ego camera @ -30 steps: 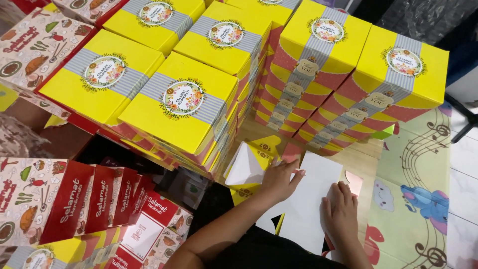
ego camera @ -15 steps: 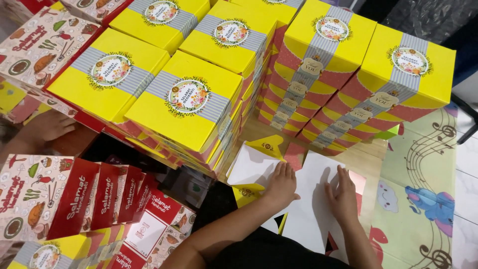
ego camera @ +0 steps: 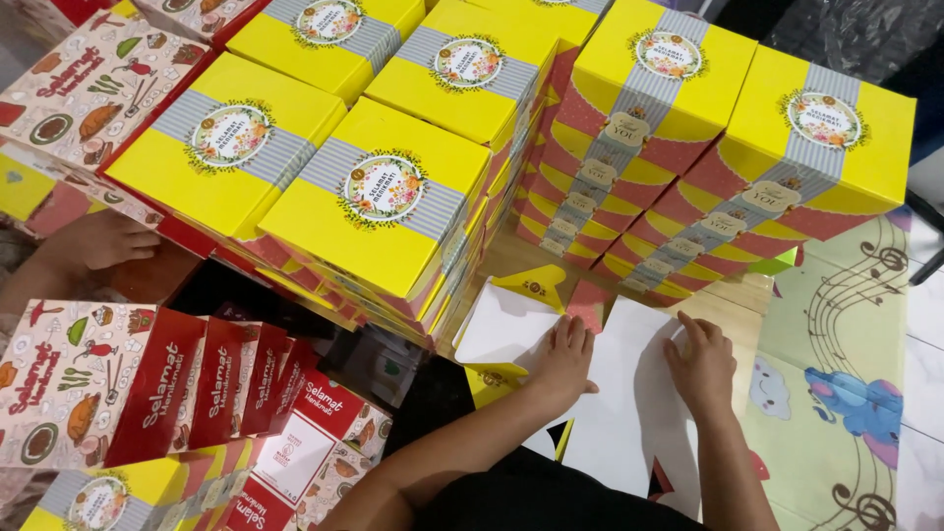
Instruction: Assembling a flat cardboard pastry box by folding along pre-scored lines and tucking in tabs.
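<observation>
A flat, unfolded cardboard box [ego camera: 629,393], white on its inner side with yellow and red flaps, lies on the floor in front of me. My left hand [ego camera: 562,359] rests palm down on its left part, fingers spread toward a red flap [ego camera: 587,300]. My right hand [ego camera: 700,366] presses on the sheet's right part with fingers bent. Neither hand grips anything.
Tall stacks of yellow lidded boxes [ego camera: 379,197] stand right behind the sheet, with more at the back right [ego camera: 816,128]. Red and patterned flat boxes [ego camera: 147,383] lean at the lower left. Another person's hand [ego camera: 103,241] is at the left. A children's play mat [ego camera: 846,393] lies at right.
Both my hands have slid a little forward on the flat box. Another person's hand has come into view at the left.
</observation>
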